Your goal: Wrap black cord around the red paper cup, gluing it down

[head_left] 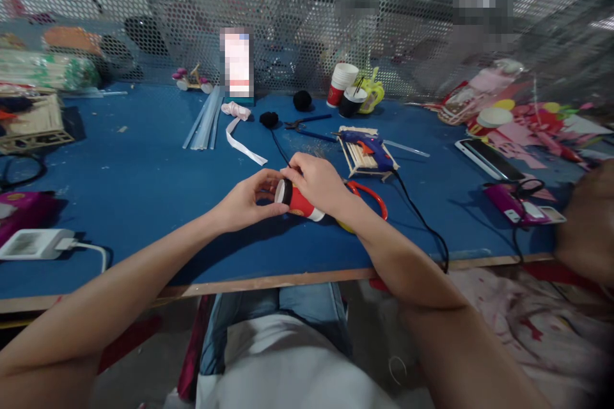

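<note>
A red and white paper cup (pixel 302 203) lies tilted on its side low over the table, its mouth facing left. A black band (pixel 287 192) runs around its rim. My left hand (pixel 247 203) holds the rim end, thumb below and fingers above. My right hand (pixel 320 182) closes over the cup's upper side, fingertips near the band. From a small black yarn ball (pixel 269 119), a black strand (pixel 280 147) runs to my right fingertips. Red-handled scissors (pixel 377 195) lie partly hidden beyond my right wrist.
A blue glue gun (pixel 369 146) rests on a stick rack (pixel 357 163). Behind are pliers (pixel 307 126), stacked paper cups (pixel 343 80), a black ball (pixel 302 100), white ribbon (pixel 244 150) and clear glue sticks (pixel 204 121). A phone (pixel 489 160) and a person's arm are at right.
</note>
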Demonstrator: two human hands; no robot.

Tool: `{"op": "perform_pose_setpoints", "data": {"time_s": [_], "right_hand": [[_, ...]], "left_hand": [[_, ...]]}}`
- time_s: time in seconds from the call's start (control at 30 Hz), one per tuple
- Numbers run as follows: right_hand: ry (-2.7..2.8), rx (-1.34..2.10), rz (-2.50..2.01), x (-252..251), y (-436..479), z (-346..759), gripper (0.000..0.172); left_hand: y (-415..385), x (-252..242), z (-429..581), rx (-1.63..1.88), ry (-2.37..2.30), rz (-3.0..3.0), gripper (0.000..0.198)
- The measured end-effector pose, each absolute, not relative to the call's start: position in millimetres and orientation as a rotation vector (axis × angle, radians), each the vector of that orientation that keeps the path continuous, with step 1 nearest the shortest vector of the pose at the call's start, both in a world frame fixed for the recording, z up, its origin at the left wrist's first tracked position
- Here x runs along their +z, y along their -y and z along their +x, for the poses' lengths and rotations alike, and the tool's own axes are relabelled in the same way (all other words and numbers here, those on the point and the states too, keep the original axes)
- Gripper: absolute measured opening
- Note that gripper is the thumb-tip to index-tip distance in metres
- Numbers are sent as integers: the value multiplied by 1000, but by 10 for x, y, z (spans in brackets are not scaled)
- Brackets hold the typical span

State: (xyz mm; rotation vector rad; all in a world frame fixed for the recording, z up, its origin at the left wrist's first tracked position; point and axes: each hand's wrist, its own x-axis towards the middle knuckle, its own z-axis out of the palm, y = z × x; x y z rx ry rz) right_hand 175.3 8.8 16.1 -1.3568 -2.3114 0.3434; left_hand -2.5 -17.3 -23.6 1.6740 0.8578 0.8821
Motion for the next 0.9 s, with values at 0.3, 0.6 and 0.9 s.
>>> {"op": "perform_pose_setpoints", "data": {"time_s": [0.3,0.6,0.9], "right_hand": [[2326,346,-1334,92,-72,1704,20],[2245,527,-1178,192,-38,1731,22],[2079,844,-1083,326,-225,1700,20]], "left_hand": [[202,-207,6,882,-927,1563,37],[214,-221,35,900,-881,1515,35],[236,-271,66,1079,-843,1641,58]]}}
